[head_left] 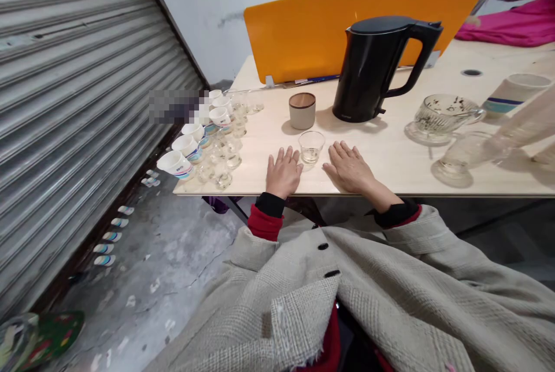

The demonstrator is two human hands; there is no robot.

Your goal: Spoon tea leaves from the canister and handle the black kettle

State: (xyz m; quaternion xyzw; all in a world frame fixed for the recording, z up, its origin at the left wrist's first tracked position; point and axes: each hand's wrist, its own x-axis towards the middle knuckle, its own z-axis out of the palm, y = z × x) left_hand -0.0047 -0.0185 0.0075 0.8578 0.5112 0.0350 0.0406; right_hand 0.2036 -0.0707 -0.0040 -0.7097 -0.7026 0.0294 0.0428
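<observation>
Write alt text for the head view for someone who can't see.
A person's left hand and right hand rest palm-down on a pale table, either side of a small clear cup. Behind stands a black electric kettle; paper cups crowd the left.

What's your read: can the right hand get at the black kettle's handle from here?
Likely yes: the right hand lies palm-down on the table, the handle juts rightward, and nothing visible stands between them.

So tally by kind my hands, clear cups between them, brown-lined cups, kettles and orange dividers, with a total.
Left hand, right hand: 2
Clear cup between them: 1
Brown-lined cup: 1
Kettle: 1
Orange divider: 1
Total: 6
</observation>
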